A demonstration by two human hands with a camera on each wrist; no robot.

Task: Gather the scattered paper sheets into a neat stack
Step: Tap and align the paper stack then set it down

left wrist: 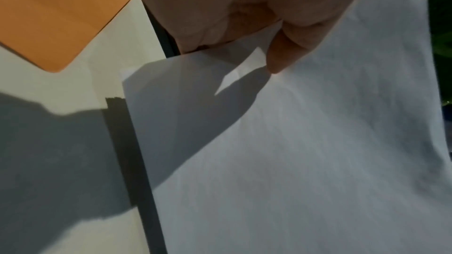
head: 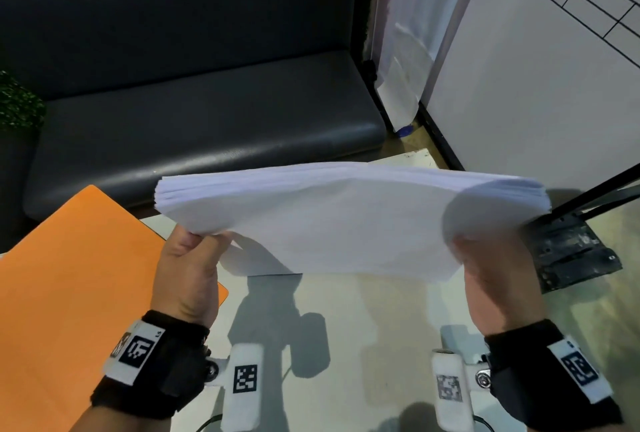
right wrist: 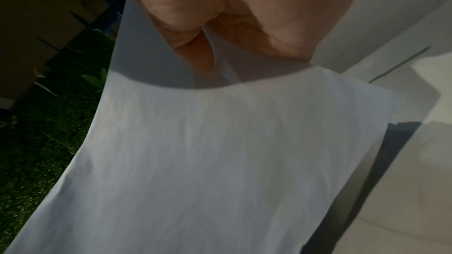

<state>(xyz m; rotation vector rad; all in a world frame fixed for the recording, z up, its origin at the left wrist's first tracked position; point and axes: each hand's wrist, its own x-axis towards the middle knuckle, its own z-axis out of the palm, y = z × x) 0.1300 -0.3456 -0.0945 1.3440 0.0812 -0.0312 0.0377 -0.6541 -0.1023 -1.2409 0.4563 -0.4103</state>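
A thick stack of white paper sheets point(head: 339, 217) is held up on edge over the pale table point(head: 363, 321), its top edges fanned slightly toward the sofa. My left hand point(head: 194, 258) grips its left end, thumb on the near face. My right hand point(head: 485, 258) grips the right end the same way. In the left wrist view the paper stack point(left wrist: 305, 152) fills the right side and a thumb point(left wrist: 286, 53) presses on it. In the right wrist view the paper stack point(right wrist: 208, 161) bows downward under my thumb point(right wrist: 198, 55). The fingers behind the stack are hidden.
An orange folder point(head: 69, 293) lies on the table at the left, also seen as the orange folder point(left wrist: 56, 16). A dark sofa point(head: 194, 113) stands beyond the table. A black metal stand base point(head: 571, 251) sits on the floor at the right, by a white wall.
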